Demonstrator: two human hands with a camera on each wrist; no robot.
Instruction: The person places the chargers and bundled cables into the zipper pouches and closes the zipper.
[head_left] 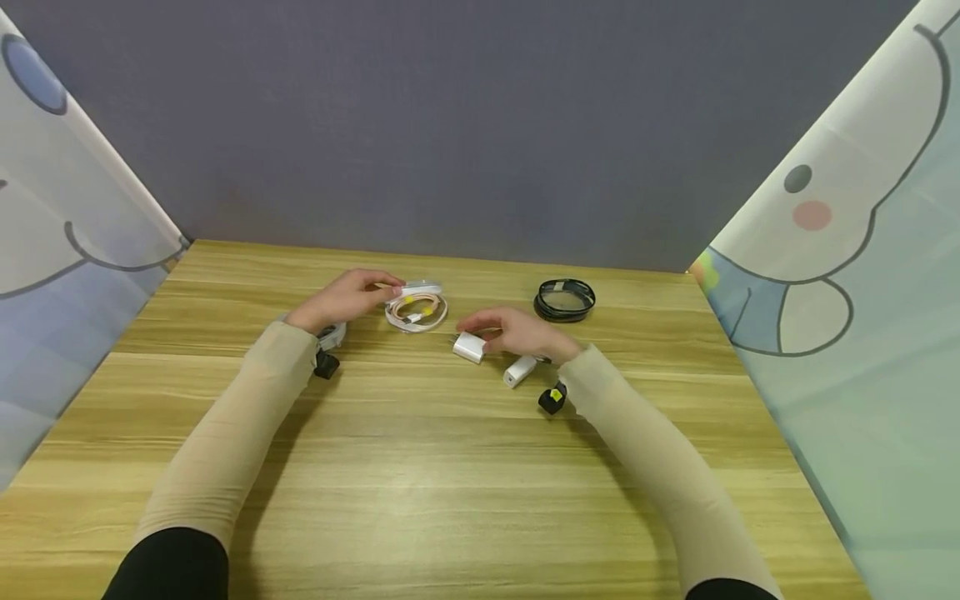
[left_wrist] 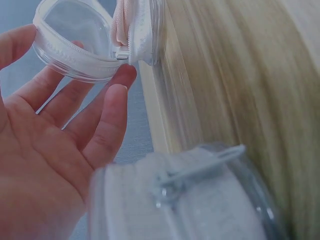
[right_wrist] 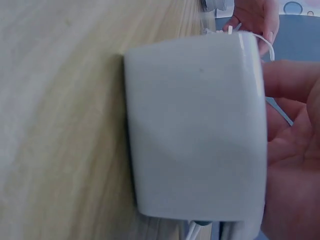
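Observation:
A round clear zip case with a white zipper lies unfolded at the back of the table, a pinkish cable coiled inside. My left hand holds its raised lid by the edge, thumb on one side and fingers on the other. Right of the case, my right hand pinches a white plug adapter between thumb and fingers, its prongs facing left. Under that wrist sits a second white charger; in the right wrist view this white block hides the fingertips.
Beside my left wrist is another clear case with a white zip, large in the left wrist view. A black ring-shaped coil lies at the back right. A dark panel stands behind the wooden table, with printed sheets on both sides.

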